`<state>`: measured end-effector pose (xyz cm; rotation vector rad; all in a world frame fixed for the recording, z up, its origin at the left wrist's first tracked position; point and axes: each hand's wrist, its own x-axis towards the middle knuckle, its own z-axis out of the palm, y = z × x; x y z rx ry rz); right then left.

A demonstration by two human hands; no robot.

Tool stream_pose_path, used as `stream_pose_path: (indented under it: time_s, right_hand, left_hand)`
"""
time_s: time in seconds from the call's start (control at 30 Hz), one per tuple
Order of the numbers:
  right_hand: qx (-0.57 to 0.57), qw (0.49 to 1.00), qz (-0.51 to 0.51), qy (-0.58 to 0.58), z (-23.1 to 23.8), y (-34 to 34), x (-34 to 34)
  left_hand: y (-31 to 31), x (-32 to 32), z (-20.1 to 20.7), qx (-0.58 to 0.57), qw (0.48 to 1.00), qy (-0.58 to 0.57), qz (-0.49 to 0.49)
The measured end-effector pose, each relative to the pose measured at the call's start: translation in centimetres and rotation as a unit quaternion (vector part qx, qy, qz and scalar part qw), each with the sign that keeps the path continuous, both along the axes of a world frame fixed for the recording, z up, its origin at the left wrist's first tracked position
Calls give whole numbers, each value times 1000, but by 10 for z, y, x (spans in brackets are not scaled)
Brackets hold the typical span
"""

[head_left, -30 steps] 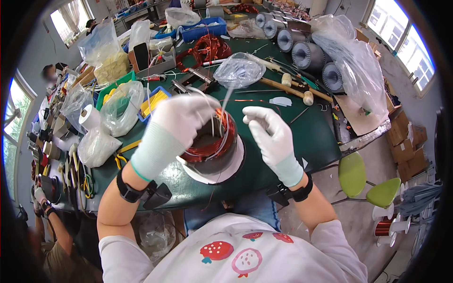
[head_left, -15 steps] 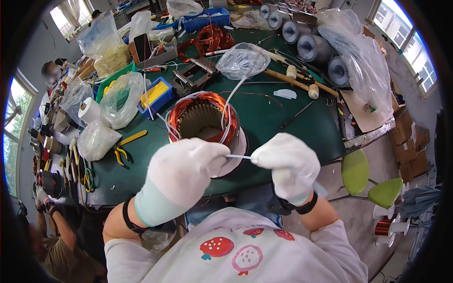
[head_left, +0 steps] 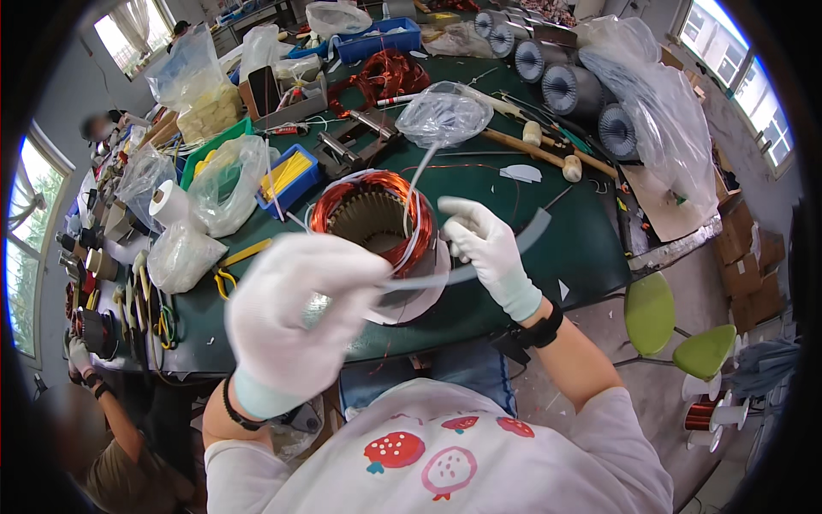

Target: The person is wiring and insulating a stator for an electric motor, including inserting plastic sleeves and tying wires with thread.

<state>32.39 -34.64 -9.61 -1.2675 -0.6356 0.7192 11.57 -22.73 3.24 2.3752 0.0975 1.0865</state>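
At centre, a copper-wound, slotted metal ring (head_left: 364,210) stands bore-up, presumably for access from above, while the white-gloved left hand (head_left: 308,313) pinches a translucent plastic strip (head_left: 437,279), apparently to control its curve, beside the curled white-gloved right hand (head_left: 490,253), whose grip is unclear.

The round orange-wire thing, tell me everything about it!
The round thing is an upright, hollow cylinder, open on top. Copper-looking orange wire rings its rim; brownish strips line the inside. A white tube rises from it. A flat white piece shows beneath, on the green table. The left hand hides some; any touch is unclear.
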Motion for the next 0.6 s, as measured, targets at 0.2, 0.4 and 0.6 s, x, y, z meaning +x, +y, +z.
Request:
stream_pose_path:
  time_s: [0.2,0.4,0.6]
  right_hand:
    - [158,985,-38,57,24,25,26]
    - [210,927,-153,-270,55,18,32]
    - [245,969,-34,15,59,7,12]
  left_hand:
    - [-27,23,-46,79,971,155,-164]
    - [-64,27,-71,289,852,385,-207]
    - [-36,56,-27,14,962,61,-267]
